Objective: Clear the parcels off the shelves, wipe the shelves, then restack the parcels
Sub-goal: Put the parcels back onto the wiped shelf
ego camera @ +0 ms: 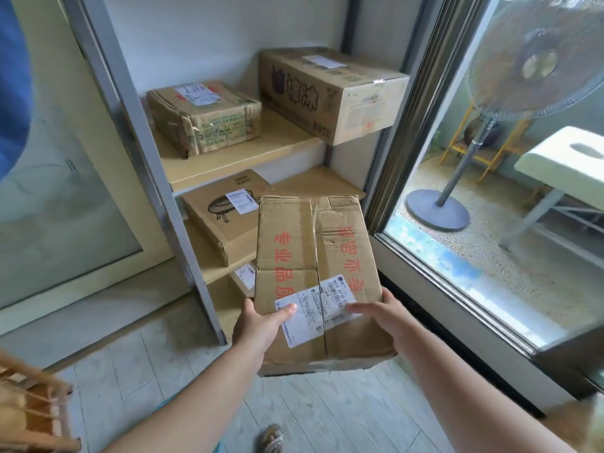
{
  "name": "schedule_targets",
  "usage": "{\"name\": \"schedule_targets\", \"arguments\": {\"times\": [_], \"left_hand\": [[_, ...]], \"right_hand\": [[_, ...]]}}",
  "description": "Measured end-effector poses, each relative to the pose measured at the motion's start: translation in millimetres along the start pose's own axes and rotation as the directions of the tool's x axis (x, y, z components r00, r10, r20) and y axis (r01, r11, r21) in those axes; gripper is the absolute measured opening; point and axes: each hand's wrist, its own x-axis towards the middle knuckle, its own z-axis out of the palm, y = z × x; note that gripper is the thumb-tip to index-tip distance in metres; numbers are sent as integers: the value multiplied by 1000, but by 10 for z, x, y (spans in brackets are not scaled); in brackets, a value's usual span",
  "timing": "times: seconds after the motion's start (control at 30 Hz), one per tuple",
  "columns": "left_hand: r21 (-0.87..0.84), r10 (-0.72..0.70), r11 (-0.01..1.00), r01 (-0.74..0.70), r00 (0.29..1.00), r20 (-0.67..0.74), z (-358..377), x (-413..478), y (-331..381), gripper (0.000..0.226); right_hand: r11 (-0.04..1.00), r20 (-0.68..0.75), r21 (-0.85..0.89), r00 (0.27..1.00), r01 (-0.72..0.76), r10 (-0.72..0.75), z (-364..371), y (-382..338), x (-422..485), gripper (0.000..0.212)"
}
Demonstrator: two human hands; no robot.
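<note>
While both hands — left (258, 322) and right (385, 317) — are gripping a box (315, 276) just in front of the shelves (242, 158), it is unclear whether clearing or restacking is underway — either way, carrying it level comes next.

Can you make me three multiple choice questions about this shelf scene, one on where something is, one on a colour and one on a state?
1. Where does the box with the drum drawing lie?
A. top shelf
B. middle shelf
C. the floor

2. What colour is the print on the held parcel?
A. red
B. blue
C. black

3. How is that parcel held?
A. left hand alone
B. both hands
C. resting on a shelf

Answers:
1 B, it lies on the shelf under the top shelf, which bears two boxes.
2 A, red characters run along its top face.
3 B, the left hand and right hand grip its near end, with the parcel clear of the shelves.
</note>
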Motion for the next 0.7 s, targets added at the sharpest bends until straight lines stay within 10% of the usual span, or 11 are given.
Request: {"name": "schedule_targets", "arguments": {"times": [0.7], "left_hand": [[12,-85,996,87,990,-110,2092,1489,1345,107]], "right_hand": [[995,80,-56,993,-78,82,-1578,-944,2414,64]]}}
